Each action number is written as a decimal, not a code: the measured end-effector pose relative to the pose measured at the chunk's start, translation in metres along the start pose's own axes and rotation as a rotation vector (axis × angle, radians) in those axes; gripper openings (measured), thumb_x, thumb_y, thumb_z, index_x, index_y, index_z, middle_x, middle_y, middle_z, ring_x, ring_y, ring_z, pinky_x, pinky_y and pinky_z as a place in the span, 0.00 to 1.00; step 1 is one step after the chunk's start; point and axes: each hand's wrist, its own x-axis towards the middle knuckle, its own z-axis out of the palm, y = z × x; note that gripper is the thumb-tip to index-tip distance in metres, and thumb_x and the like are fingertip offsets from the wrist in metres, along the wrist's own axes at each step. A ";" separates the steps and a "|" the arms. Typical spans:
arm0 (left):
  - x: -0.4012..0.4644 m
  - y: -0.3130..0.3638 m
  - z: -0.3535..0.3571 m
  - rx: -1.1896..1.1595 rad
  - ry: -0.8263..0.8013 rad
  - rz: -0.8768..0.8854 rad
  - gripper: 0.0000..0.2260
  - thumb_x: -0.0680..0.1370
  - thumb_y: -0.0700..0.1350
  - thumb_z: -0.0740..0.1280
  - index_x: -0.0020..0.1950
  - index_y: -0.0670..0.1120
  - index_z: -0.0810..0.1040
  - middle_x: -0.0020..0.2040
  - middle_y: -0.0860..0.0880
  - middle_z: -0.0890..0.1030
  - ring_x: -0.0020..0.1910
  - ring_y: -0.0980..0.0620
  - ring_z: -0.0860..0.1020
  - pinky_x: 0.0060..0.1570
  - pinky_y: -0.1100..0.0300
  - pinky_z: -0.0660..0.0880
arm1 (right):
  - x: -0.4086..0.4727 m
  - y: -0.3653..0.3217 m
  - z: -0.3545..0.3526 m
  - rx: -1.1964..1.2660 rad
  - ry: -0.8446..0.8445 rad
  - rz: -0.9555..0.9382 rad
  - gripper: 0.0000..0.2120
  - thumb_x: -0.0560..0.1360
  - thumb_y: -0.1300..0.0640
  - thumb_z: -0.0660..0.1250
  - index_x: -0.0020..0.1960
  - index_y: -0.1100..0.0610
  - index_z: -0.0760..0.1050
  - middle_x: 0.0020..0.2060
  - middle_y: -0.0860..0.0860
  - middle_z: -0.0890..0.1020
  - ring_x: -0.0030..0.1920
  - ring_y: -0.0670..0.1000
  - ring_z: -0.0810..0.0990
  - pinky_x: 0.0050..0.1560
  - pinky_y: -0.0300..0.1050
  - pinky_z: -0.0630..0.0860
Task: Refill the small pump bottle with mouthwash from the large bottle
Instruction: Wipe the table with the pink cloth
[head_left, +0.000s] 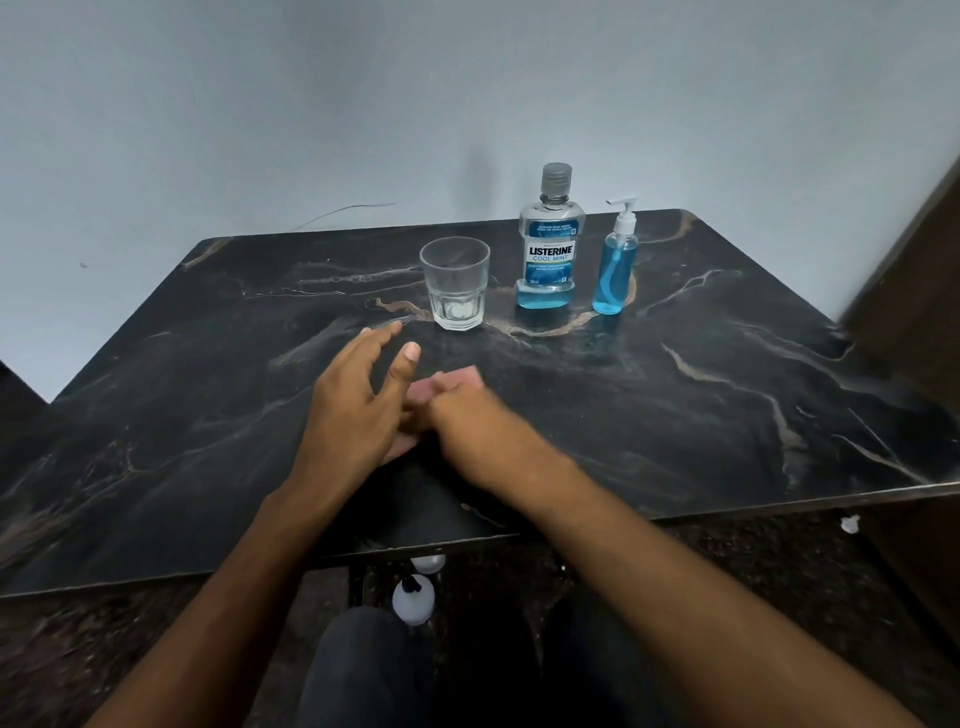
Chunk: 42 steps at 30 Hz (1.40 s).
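The large mouthwash bottle (550, 244) stands capped at the back of the table, with only a little blue liquid at its bottom. Right beside it stands the small pump bottle (615, 260), nearly full of blue liquid, its white pump on. Both of my hands hover over the table's middle, well in front of the bottles. My left hand (358, 400) has its fingers spread and holds nothing. My right hand (462, 410) is blurred, its fingers loosely curled, touching the left palm; nothing is in it.
A clear empty glass (456, 283) stands left of the large bottle. The dark marble table (701, 395) backs onto a pale wall. A brown panel (924, 291) rises at the right. A white bottle (413, 600) sits on the floor under the table.
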 end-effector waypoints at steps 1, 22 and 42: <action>0.000 -0.002 -0.002 0.004 -0.006 -0.004 0.22 0.83 0.57 0.63 0.73 0.49 0.76 0.72 0.50 0.77 0.75 0.53 0.70 0.73 0.58 0.65 | 0.003 0.012 -0.012 -0.006 0.004 0.065 0.16 0.82 0.56 0.61 0.67 0.57 0.77 0.67 0.64 0.74 0.71 0.62 0.68 0.68 0.46 0.62; 0.000 -0.019 0.000 0.065 -0.031 -0.039 0.24 0.82 0.61 0.60 0.75 0.51 0.74 0.73 0.55 0.75 0.67 0.64 0.69 0.60 0.75 0.60 | -0.086 0.051 -0.064 -0.029 0.124 0.522 0.15 0.81 0.57 0.60 0.65 0.53 0.79 0.65 0.56 0.78 0.64 0.51 0.76 0.60 0.37 0.69; 0.001 -0.042 -0.024 0.085 0.043 -0.151 0.23 0.84 0.60 0.58 0.74 0.49 0.75 0.73 0.52 0.76 0.66 0.63 0.68 0.64 0.63 0.63 | 0.017 0.049 -0.043 -0.313 0.211 0.499 0.15 0.82 0.63 0.57 0.63 0.59 0.79 0.60 0.60 0.81 0.61 0.60 0.78 0.63 0.52 0.74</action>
